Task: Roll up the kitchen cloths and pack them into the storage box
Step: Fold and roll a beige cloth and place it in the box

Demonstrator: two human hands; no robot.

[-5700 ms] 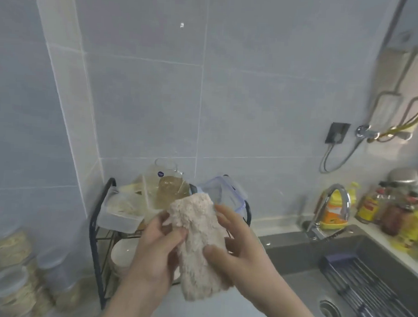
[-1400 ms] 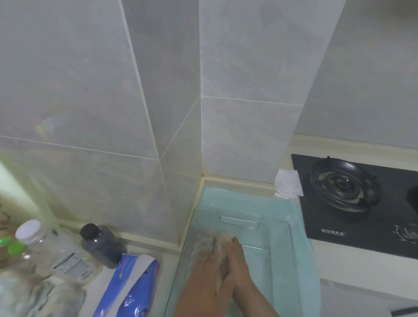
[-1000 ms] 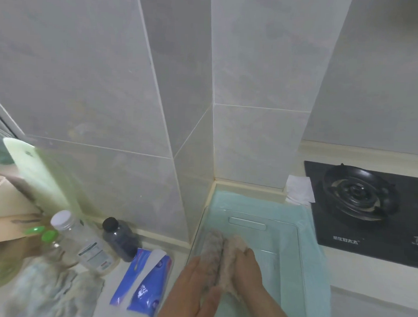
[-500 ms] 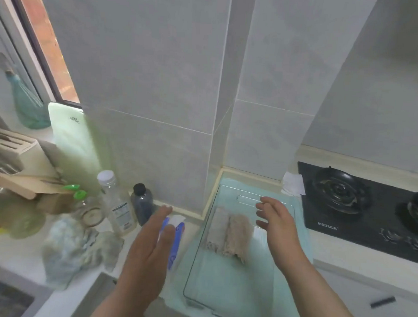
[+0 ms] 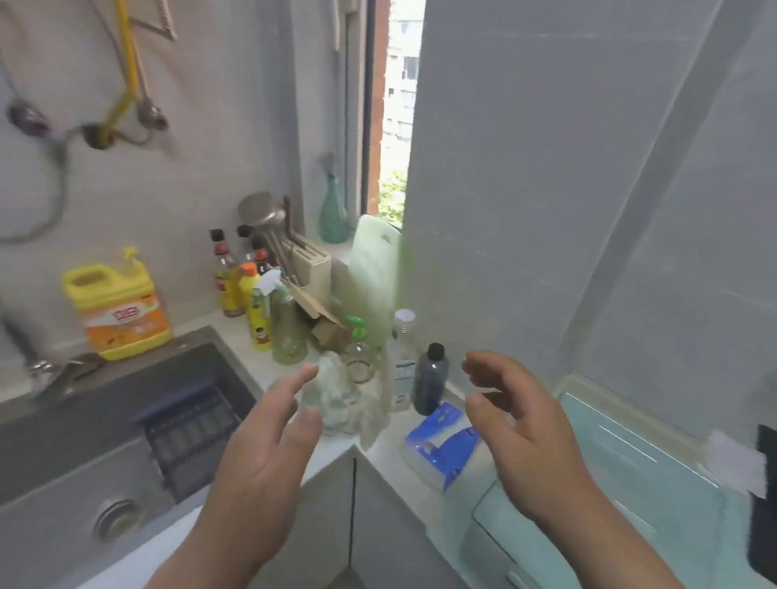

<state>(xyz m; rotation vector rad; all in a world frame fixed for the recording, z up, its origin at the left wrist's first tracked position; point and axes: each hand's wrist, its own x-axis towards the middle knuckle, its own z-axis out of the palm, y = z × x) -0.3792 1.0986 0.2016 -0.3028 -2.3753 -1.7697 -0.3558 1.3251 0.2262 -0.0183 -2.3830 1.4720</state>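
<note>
The left hand [image 5: 268,449] and the right hand [image 5: 520,438] hover with fingers loosely spread, holding nothing. A crumpled pale cloth [image 5: 344,401] lies on the counter [image 5: 382,456] just past the left fingertips. The clear storage box [image 5: 627,491] sits to the right of the right hand, on a teal mat [image 5: 723,536]. A blue tissue pack [image 5: 442,443] lies between the hands, with a dark bottle [image 5: 430,378] beyond it. The sink [image 5: 82,436] lies left of the left hand.

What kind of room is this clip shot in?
A home kitchen, most likely: a steel sink, a yellow dish soap jug, and sauce bottles beside a knife block.
</note>
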